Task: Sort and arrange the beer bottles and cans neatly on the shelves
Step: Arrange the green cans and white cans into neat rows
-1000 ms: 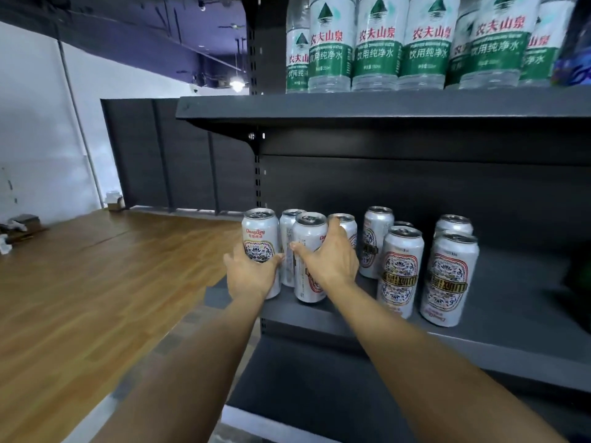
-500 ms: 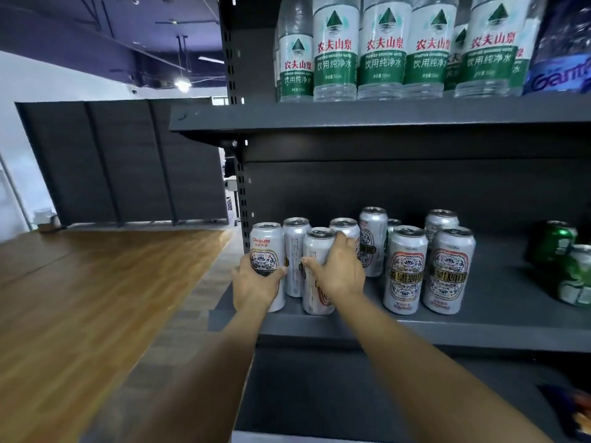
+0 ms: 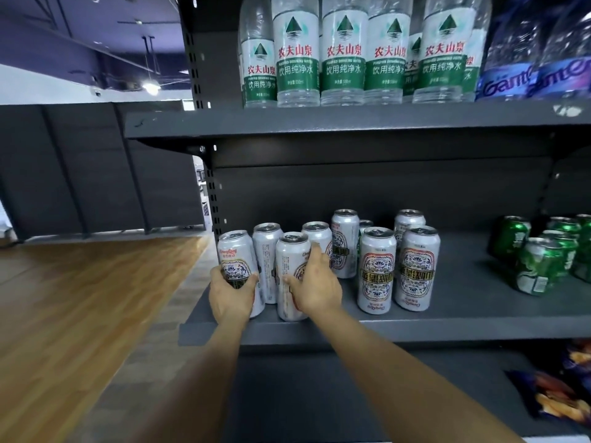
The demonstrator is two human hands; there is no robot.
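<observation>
Several white beer cans stand on the left end of the dark grey middle shelf (image 3: 463, 327). My left hand (image 3: 231, 292) grips the leftmost front can (image 3: 236, 257) from below its label. My right hand (image 3: 315, 282) grips the second front can (image 3: 290, 270), with its fingers curled round the can's right side. Two more cans (image 3: 268, 247) stand right behind these. Two front cans (image 3: 376, 270) to the right stand upside down, labels inverted. A cluster of green beer cans (image 3: 540, 263) stands at the shelf's right end.
Water bottles (image 3: 342, 52) with green labels fill the upper shelf, with blue-labelled bottles (image 3: 537, 52) to their right. Snack bags (image 3: 556, 391) lie on the lower shelf at the right. A wooden floor (image 3: 80, 314) stretches left of the shelving.
The view has swung right, bringing the green cans and snack bags into sight. Both hands keep their hold on the same two front cans, which have hardly moved on the shelf.
</observation>
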